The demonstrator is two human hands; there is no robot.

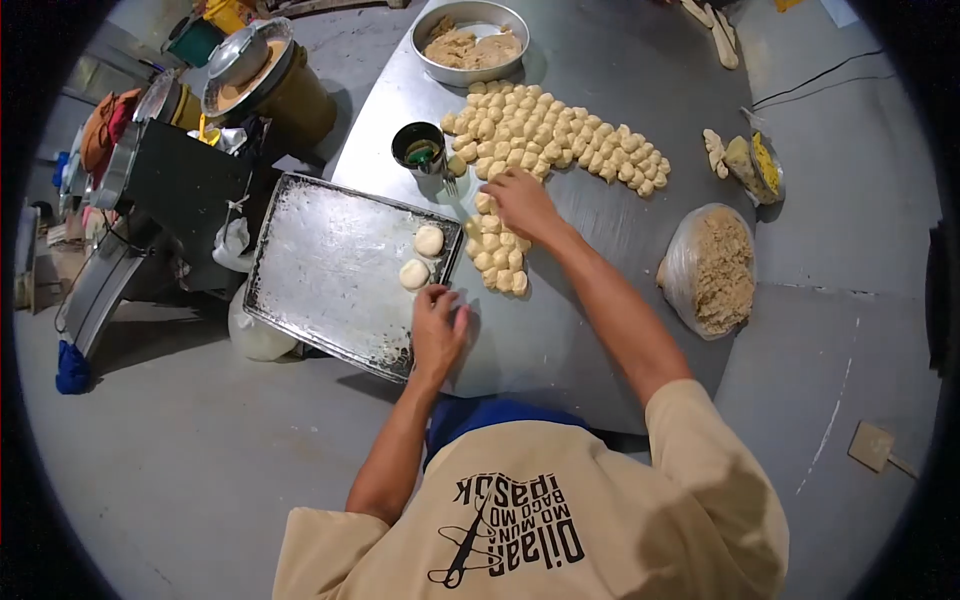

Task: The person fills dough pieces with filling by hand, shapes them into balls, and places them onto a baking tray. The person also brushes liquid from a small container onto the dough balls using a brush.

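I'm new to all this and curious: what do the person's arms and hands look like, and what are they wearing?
Both hands are bare, with no gloves: the left hand and the right hand. The forearms are uncovered too. The person wears a beige short-sleeved T-shirt whose sleeves end around the elbows, with black printed lettering and a scissors-like drawing on it. No watch, rings or bracelets can be made out.

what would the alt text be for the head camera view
A person's right hand reaches into dough pieces on a round metal table, while the left hand rests at a baking tray holding two dough rounds.
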